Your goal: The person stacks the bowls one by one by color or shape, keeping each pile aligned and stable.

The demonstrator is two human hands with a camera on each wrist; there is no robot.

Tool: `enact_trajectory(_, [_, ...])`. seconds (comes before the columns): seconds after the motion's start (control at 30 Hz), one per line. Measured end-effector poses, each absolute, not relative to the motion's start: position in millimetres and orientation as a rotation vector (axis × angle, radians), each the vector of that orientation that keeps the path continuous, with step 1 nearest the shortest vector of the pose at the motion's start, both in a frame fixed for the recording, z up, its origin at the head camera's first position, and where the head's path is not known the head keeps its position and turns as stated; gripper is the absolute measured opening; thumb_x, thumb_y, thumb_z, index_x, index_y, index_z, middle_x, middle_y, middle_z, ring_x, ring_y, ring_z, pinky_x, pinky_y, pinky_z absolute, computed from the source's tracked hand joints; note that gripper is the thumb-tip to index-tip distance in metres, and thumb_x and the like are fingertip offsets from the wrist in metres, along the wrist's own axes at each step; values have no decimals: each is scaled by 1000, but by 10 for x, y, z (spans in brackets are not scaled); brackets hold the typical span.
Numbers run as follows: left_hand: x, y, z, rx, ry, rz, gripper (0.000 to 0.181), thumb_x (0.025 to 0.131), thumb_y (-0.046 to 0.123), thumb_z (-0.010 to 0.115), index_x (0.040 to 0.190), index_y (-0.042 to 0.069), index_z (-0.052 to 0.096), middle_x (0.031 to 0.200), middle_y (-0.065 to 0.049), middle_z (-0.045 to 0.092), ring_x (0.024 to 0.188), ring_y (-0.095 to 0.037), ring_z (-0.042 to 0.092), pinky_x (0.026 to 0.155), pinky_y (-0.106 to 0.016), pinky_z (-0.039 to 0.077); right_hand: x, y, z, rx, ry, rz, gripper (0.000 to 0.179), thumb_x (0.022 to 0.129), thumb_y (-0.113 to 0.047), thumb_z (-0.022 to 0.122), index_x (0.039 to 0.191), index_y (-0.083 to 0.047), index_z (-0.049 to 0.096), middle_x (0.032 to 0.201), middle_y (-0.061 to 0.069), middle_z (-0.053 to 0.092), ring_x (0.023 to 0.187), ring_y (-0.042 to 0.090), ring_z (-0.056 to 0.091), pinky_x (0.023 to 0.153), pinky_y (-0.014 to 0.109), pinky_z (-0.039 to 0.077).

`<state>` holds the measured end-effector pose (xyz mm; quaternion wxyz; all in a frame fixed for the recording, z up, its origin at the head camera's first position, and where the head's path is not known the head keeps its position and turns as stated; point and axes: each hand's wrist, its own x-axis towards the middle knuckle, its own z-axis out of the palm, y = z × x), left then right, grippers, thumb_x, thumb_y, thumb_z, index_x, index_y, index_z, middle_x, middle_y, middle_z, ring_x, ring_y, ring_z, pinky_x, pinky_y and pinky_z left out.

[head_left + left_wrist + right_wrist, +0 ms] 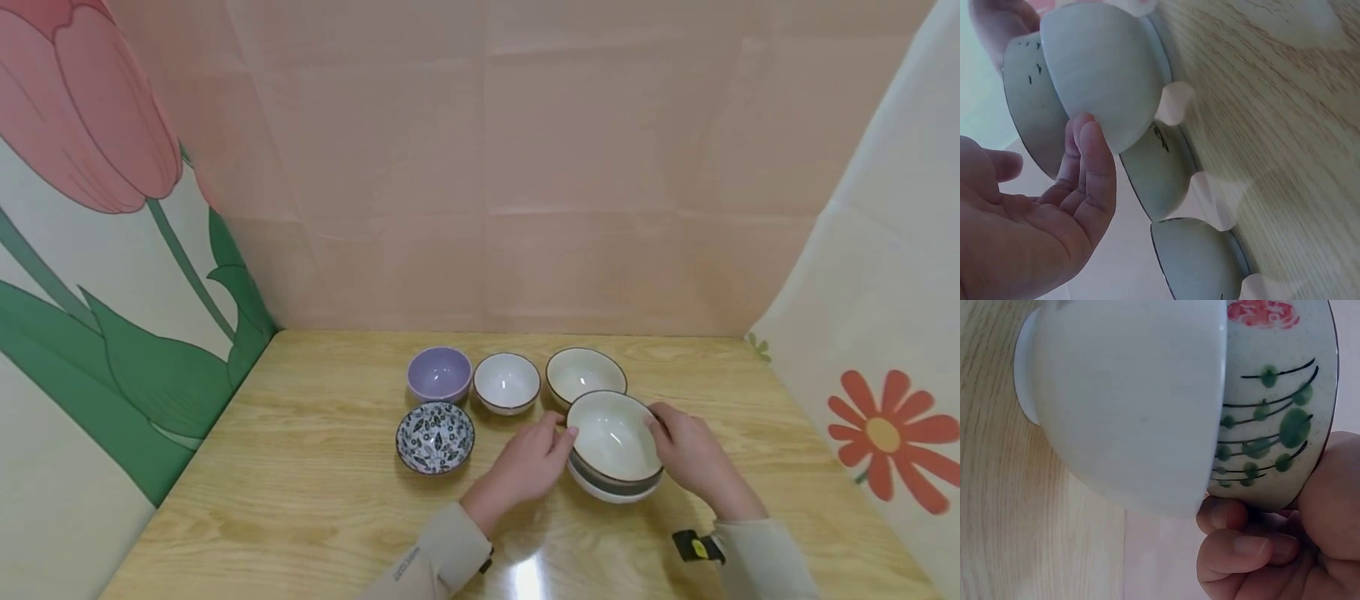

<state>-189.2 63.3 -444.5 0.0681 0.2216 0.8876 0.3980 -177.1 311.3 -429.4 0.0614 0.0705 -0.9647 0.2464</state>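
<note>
A cream bowl with a dark rim (613, 437) sits nested in the top of a plain white bowl (611, 495), both at the front right of the group. In the right wrist view, green plant drawings and a red stamp mark the cream bowl (1269, 425) above the smooth white bowl (1129, 406). My left hand (525, 467) holds the cream bowl's left side, thumb at the rim; in the left wrist view its fingertips (1094, 134) overlap the white bowl (1104, 69). On the opposite side, my right hand (693, 454) grips the cream bowl by its rim.
Behind the nested pair stands another cream bowl (585, 375), with a white bowl (507, 382) and a purple bowl (439, 374) to its left. A black-and-white patterned bowl (435, 438) stands in front of the purple one. Pink cloth (480, 250) backs the wooden table (300, 467).
</note>
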Motion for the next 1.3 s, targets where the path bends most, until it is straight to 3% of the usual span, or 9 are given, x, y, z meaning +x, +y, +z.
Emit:
enact_trajectory(0.33, [-1932,668,-4450,658,2688,1213,45,105,36,47,134,2,55,85,6,61,83,-8,59,83,-27,53,-1771,3081,-4333,194,-2923,760,30,103,-8,48,120,15,58,109,33,66,96,42,66,80,58,55])
enact_trajectory(0.83, [-1939,724,-4459,610,2709,1212,42,103,30,52,132,0,56,80,4,58,76,-8,55,72,-24,51,-1759,3073,-4360,157,-2896,721,29,103,-9,50,116,15,60,103,31,67,89,39,66,78,59,54])
enact_trajectory(1.3, [-1956,736,-4492,657,2741,1190,26,102,23,53,113,2,62,71,2,51,64,-9,50,57,-22,44,-1737,3026,-4354,66,-2958,675,32,103,-11,50,118,15,61,107,32,67,89,38,66,77,57,55])
